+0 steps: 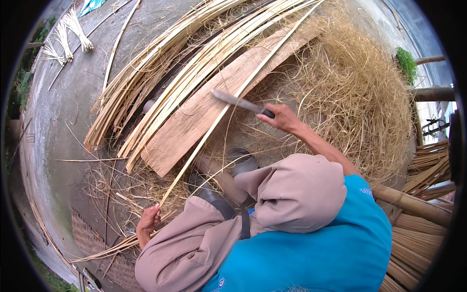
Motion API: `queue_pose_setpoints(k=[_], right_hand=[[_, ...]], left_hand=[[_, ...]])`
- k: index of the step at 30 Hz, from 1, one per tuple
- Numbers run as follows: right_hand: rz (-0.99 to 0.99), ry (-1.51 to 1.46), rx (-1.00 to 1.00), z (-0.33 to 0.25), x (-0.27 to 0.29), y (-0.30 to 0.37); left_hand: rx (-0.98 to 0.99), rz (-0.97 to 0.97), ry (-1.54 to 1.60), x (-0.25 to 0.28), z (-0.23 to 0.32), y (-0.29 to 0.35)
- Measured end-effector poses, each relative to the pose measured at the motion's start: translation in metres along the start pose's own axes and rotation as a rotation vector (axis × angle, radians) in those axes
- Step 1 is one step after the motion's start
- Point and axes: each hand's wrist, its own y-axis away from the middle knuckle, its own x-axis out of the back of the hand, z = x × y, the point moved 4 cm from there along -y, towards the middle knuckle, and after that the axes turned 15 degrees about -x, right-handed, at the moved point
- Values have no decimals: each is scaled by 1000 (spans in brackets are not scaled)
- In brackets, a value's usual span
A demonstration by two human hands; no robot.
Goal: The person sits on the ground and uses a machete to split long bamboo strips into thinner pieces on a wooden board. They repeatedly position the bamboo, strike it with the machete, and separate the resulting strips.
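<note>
My right hand (281,118) is closed round the dark handle of a knife (238,101) with a long, broad grey blade. That blade lies across a long pale bamboo strip (214,127), over a wide wooden board (192,121). Near my left knee, my left hand (150,219) pinches the lower end of the same strip. From there the strip slants up and to the right over the board to the far side. Whether the edge cuts into the strip cannot be made out.
Bundles of long bamboo strips (165,56) lie beyond the board. A big heap of curly shavings (357,97) fills the right side. Tied white bundles (75,29) rest at the far left. Bamboo poles (413,204) and more strips (413,243) are at my right.
</note>
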Motion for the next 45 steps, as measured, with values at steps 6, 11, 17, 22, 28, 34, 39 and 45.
queue_pose_setpoints(k=[6, 11, 17, 22, 28, 34, 39, 45], right_hand=[[401, -254, -713, 138, 121, -35], [133, -261, -600, 40, 59, -32], [-21, 107, 148, -120, -59, 53], [123, 59, -362, 17, 59, -14], [44, 17, -117, -29, -2, -1], [207, -85, -532, 47, 71, -26], [38, 41, -4, -14, 6, -10], [352, -116, -730, 136, 125, -55]], left_hand=[[-73, 22, -256, 51, 5, 42], [-567, 273, -674, -32, 31, -29], [-895, 476, -784, -155, 76, -58], [-878, 419, -771, -138, 61, -55], [-855, 462, -770, -156, 77, -42], [-787, 420, -684, -81, 18, -24], [-748, 431, -663, -86, 24, -7], [-597, 387, -566, 28, -36, 31]])
